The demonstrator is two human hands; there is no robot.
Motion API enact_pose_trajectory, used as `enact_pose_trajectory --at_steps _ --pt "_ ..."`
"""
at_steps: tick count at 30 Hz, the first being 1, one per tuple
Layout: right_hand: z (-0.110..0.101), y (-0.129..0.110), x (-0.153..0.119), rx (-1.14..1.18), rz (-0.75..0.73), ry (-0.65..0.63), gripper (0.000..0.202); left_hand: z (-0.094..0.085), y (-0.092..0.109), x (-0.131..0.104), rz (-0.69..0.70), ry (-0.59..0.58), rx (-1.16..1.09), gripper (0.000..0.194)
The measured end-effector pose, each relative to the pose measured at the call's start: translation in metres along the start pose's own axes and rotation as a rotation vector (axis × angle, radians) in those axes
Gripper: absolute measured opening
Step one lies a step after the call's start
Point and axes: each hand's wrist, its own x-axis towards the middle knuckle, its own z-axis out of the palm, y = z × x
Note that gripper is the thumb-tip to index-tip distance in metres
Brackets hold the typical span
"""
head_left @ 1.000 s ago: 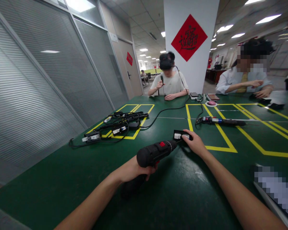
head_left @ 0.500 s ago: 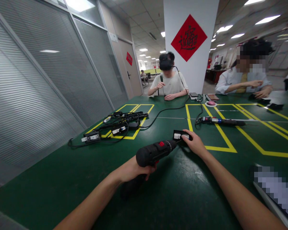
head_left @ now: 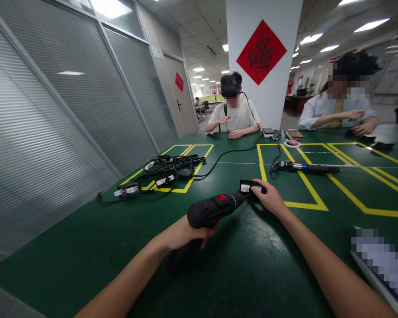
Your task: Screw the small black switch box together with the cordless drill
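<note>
A black cordless drill [head_left: 215,210] with a red switch on top is gripped by my left hand [head_left: 189,234], its fingers wrapped round the handle. The drill points right, and its bit meets or nearly touches a small black box with white parts inside [head_left: 246,187]. My right hand [head_left: 268,196] pinches the right end of this box, thumb in front and fingers behind, holding it tilted up on the green table [head_left: 126,256]. Whether the bit sits in a screw is too small to make out.
Black cabled devices [head_left: 166,174] lie at the left within yellow tape. A corded screwdriver-like tool [head_left: 308,168] rests farther right, near a pink round object [head_left: 292,142]. A blurred-out screen [head_left: 381,265] stands at the near right. Two people in headsets sit across the table.
Almost nothing differs. Both hands, the drill and the black box keep their places. The person opposite has shifted a raised hand slightly.
</note>
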Motion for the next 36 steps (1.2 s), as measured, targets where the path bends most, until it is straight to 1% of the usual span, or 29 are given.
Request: enact_pose_trajectory --at_steps 5,9,12,16,21,26,27,30,32,36 --pt "0.0008 0.0019 0.0002 0.002 -0.006 0.004 0.044 -0.0009 -0.0022 0.0007 0.007 -0.006 -0.012 0.043" --pt "0.0012 0.0035 0.0006 0.000 -0.005 0.000 0.043 0.0008 -0.0002 -0.0006 0.017 -0.014 -0.003 0.038" --pt "0.0010 0.0042 0.0010 -0.002 0.002 -0.005 0.043 0.0039 0.0041 -0.0021 0.004 0.004 0.022 0.034" --pt "0.0003 0.0033 0.0006 0.005 -0.012 -0.008 0.044 0.0067 0.0076 -0.0023 0.006 -0.011 0.029 0.033" --pt "0.0001 0.0018 -0.0001 0.013 -0.014 -0.007 0.043 0.0051 0.0024 0.0001 0.040 -0.028 0.034 0.032" --pt "0.0006 0.0020 -0.0006 0.011 -0.025 -0.004 0.043 0.0021 -0.0020 0.0012 0.043 -0.031 0.033 0.031" --pt "0.0007 0.0019 -0.0007 0.012 -0.027 -0.001 0.043 0.0016 -0.0021 0.0010 0.038 -0.021 0.030 0.032" --pt "0.0005 0.0014 -0.0004 0.010 -0.026 0.000 0.043 0.0007 -0.0019 0.0006 0.018 0.022 0.013 0.045" --pt "0.0003 0.0011 -0.0001 0.009 -0.021 -0.001 0.043 0.0006 -0.0016 0.0007 0.017 0.028 0.008 0.051" --pt "0.0000 0.0009 0.0003 0.016 -0.020 -0.004 0.043 0.0021 0.0007 0.0008 0.042 0.009 0.021 0.051"
